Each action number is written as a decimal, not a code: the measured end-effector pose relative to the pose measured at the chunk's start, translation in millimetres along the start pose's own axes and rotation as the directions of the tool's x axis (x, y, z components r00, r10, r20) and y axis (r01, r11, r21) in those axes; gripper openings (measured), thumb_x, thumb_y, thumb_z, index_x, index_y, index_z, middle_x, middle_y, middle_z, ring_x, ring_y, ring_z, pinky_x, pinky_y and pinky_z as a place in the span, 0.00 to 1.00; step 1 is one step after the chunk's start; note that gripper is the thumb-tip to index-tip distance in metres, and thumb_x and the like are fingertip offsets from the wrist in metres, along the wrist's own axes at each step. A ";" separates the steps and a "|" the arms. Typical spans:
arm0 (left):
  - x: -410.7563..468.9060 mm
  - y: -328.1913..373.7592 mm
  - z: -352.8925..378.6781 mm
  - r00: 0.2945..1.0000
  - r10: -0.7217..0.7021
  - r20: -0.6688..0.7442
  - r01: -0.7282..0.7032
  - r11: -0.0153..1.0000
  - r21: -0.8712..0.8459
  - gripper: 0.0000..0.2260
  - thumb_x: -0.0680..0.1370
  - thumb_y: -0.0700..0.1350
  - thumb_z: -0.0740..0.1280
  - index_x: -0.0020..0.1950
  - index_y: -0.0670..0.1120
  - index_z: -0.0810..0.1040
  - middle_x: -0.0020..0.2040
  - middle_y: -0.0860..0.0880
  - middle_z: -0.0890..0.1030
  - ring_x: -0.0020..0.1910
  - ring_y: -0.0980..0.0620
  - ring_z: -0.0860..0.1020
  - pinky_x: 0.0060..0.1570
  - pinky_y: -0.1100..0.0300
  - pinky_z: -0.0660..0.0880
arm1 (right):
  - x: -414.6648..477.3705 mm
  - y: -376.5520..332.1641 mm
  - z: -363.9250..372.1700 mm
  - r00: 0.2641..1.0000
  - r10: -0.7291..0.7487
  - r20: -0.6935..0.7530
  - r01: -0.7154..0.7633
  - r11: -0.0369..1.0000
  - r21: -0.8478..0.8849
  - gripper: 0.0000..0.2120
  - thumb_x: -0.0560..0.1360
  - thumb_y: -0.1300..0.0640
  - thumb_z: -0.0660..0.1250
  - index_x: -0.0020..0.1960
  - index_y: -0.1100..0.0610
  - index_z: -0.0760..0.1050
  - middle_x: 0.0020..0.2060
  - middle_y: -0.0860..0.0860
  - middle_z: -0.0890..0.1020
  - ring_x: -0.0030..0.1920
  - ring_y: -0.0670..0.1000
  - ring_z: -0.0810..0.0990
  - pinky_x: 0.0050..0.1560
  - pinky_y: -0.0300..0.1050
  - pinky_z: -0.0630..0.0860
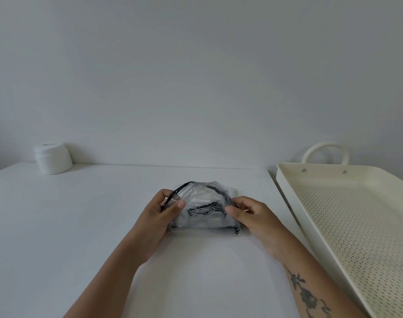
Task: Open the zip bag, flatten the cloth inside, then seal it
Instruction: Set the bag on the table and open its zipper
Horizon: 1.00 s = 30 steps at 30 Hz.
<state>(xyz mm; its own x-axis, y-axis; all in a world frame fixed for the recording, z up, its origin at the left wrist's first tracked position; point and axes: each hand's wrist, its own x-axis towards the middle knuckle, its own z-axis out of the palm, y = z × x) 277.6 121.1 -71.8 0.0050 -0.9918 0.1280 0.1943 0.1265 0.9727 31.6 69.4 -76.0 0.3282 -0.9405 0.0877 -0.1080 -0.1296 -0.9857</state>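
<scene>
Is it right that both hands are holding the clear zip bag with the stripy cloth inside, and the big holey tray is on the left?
Not quite. The head view shows the perforated tray on the right side of the table, not the left. The rest is right: the left hand and the right hand both hold the clear zip bag, with the striped cloth inside.

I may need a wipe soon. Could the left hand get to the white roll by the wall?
Probably yes: bare table lies between the left hand and the white roll, but it must release the zip bag first.
</scene>
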 end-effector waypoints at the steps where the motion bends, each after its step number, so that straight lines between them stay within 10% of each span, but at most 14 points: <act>1: -0.6 0.2 0.4 1.000 0.006 -0.017 -0.005 0.999 0.043 0.08 0.73 0.48 0.73 0.43 0.50 0.75 0.38 0.48 0.73 0.35 0.50 0.68 0.37 0.56 0.65 | 0.5 1.0 0.2 0.999 -0.012 -0.032 0.012 1.000 -0.017 0.05 0.72 0.48 0.73 0.47 0.47 0.83 0.38 0.50 0.82 0.41 0.47 0.79 0.45 0.41 0.73; 6: 1.6 -2.4 10.3 0.964 0.171 -0.202 -0.104 0.946 0.306 0.07 0.76 0.41 0.71 0.40 0.50 0.77 0.35 0.52 0.78 0.33 0.52 0.71 0.36 0.58 0.69 | 3.7 5.6 4.4 0.938 -0.076 -0.338 0.061 0.997 -0.053 0.05 0.71 0.53 0.74 0.39 0.50 0.79 0.29 0.44 0.74 0.28 0.45 0.71 0.28 0.33 0.67; 17: 3.5 -8.4 32.8 0.798 0.403 -0.448 -0.080 0.808 0.584 0.18 0.74 0.56 0.69 0.34 0.51 0.63 0.31 0.52 0.69 0.28 0.53 0.64 0.29 0.58 0.65 | 6.4 2.2 29.8 0.703 -0.300 -0.645 0.053 0.926 -0.373 0.10 0.76 0.51 0.66 0.40 0.52 0.67 0.38 0.51 0.76 0.35 0.44 0.73 0.31 0.36 0.64; 22: 0.8 -4.7 29.1 0.860 0.121 -0.497 0.025 0.961 0.277 0.18 0.73 0.60 0.68 0.42 0.47 0.69 0.36 0.49 0.71 0.29 0.53 0.73 0.26 0.58 0.76 | 3.8 -3.5 23.0 0.925 0.143 -0.351 -0.057 0.968 0.243 0.19 0.70 0.40 0.71 0.47 0.55 0.78 0.38 0.51 0.83 0.38 0.49 0.81 0.42 0.44 0.78; 25: 0.7 0.4 24.2 0.906 -0.017 -0.422 0.011 1.000 -0.017 0.18 0.73 0.58 0.70 0.50 0.45 0.73 0.44 0.47 0.76 0.40 0.49 0.79 0.33 0.58 0.78 | 3.6 -6.3 13.6 0.993 0.093 -0.074 -0.022 0.752 0.659 0.19 0.73 0.48 0.71 0.58 0.60 0.79 0.49 0.55 0.85 0.48 0.50 0.84 0.53 0.45 0.80; 30: 0.0 8.0 16.3 0.986 -0.015 -0.167 -0.075 0.852 -0.519 0.08 0.75 0.45 0.71 0.53 0.46 0.79 0.51 0.48 0.82 0.47 0.49 0.83 0.45 0.58 0.80 | 0.1 -10.6 11.3 0.999 -0.016 -0.034 0.037 0.619 0.784 0.15 0.73 0.61 0.70 0.60 0.63 0.79 0.55 0.55 0.84 0.57 0.49 0.82 0.59 0.43 0.78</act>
<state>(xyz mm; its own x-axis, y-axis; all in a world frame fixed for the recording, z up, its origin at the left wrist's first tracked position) 263.1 122.4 -60.9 0.1657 -0.9830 0.0790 0.6739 0.1713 0.7187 43.4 74.2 -67.2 0.2974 -0.9486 0.1081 0.6814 0.1315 -0.7200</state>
